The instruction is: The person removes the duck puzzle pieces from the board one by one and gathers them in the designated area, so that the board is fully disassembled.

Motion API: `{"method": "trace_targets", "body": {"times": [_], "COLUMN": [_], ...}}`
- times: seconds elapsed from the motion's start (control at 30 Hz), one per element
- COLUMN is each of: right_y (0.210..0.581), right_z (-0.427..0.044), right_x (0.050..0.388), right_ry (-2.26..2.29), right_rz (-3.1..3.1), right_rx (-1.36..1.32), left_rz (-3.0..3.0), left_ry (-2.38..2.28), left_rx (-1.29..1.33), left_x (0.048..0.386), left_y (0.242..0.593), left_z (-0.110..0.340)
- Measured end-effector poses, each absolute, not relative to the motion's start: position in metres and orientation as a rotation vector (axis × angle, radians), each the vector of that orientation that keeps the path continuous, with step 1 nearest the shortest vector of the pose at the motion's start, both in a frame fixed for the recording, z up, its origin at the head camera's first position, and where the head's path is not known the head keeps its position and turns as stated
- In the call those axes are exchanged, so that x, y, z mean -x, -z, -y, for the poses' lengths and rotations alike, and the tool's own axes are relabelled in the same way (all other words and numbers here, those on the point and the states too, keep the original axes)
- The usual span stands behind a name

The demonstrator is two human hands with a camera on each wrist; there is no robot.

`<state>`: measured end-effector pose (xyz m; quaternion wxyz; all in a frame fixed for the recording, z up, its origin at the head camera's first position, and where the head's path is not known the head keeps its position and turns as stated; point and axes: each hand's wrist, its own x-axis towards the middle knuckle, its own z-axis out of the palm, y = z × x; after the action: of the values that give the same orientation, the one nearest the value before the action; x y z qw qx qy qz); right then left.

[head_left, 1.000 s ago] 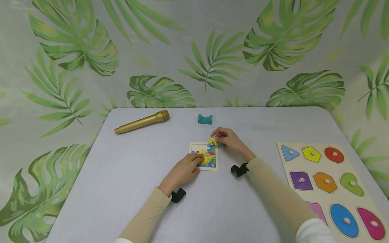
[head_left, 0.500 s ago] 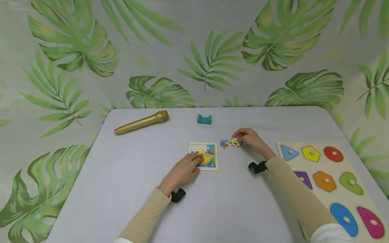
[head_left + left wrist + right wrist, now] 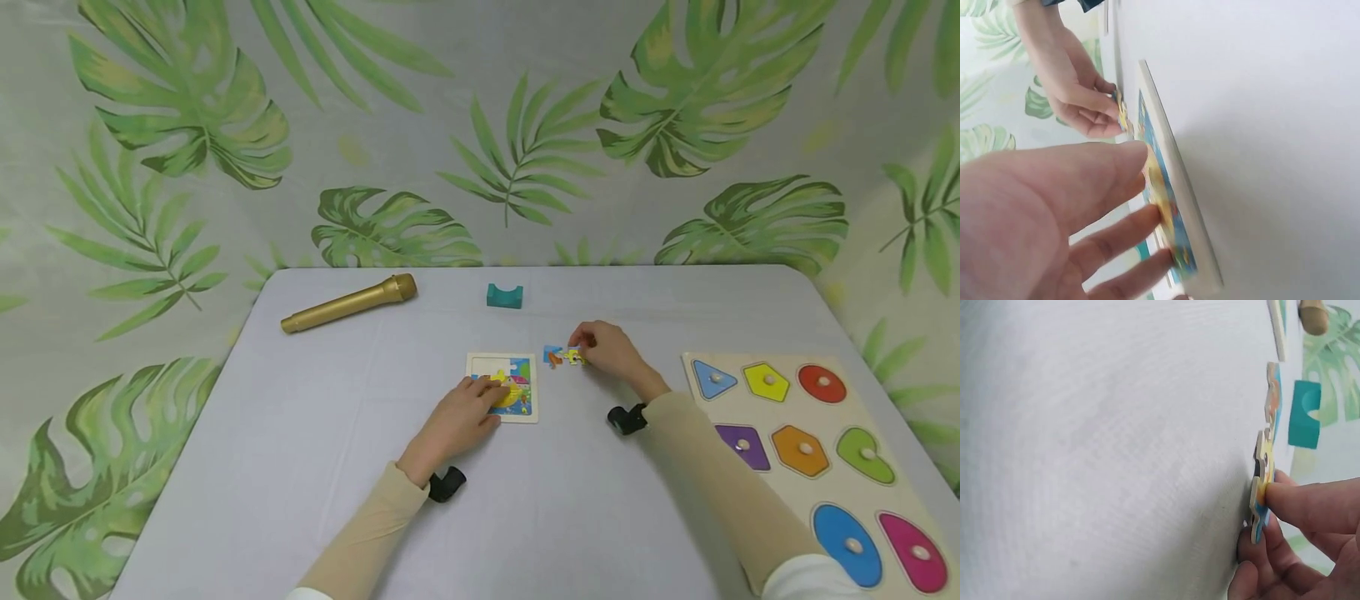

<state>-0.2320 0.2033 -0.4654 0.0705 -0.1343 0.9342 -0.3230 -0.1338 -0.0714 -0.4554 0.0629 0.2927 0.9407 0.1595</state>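
Observation:
A small square jigsaw puzzle in a pale wooden frame [image 3: 536, 400] lies mid-table, partly filled around a yellow figure; bare wood shows in its upper left. My left hand [image 3: 459, 417] rests on it, fingers extended over the pieces and covering its lower left. Right of the frame, my right hand [image 3: 611, 350] pinches a yellow-and-blue puzzle piece [image 3: 574, 356] between thumb and fingers. In the right wrist view, that puzzle piece [image 3: 1265, 469] is edge-on, close to the tabletop. Just to its left lies a blue-and-orange puzzle piece [image 3: 552, 356]; whether the two touch, I cannot tell.
A gold microphone [image 3: 348, 303] lies at the back left. Behind the puzzle stands a teal notched block [image 3: 505, 296]. A knobbed shape board [image 3: 780, 400] takes up the right side, partly under my right forearm. A leaf-print cloth [image 3: 517, 158] hangs behind the table.
My right hand carried the yellow-and-blue piece right, away from the puzzle frame, then slightly back left beside the blue-and-orange piece. My left hand stays on the puzzle.

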Motion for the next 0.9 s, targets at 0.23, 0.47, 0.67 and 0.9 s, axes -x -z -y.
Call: {"method": "trace_targets", "body": {"times": [0.23, 0.47, 0.67, 0.9], "right_y": [0.462, 0.466, 0.469, 0.468], "right_z": [-0.200, -0.196, -0.172, -0.145], "right_x": [0.229, 0.227, 0.221, 0.211], "right_ry": [0.868, 1.002, 1.185, 0.971], "right_rz": [-2.886, -2.882, -2.733, -2.703], "right_rx": [0.425, 0.462, 0.723, 0.828], "left_rz": [-2.867, -2.861, -2.833, -2.815], "left_ry": [-0.417, -0.467, -0.448, -0.424], "left_rx": [-0.856, -0.897, -0.959, -0.976], "left_x": [0.131, 0.131, 0.133, 0.134], "left_y": [0.455, 0.459, 0.461, 0.460], "left_z": [0.063, 0.062, 0.063, 0.065]}}
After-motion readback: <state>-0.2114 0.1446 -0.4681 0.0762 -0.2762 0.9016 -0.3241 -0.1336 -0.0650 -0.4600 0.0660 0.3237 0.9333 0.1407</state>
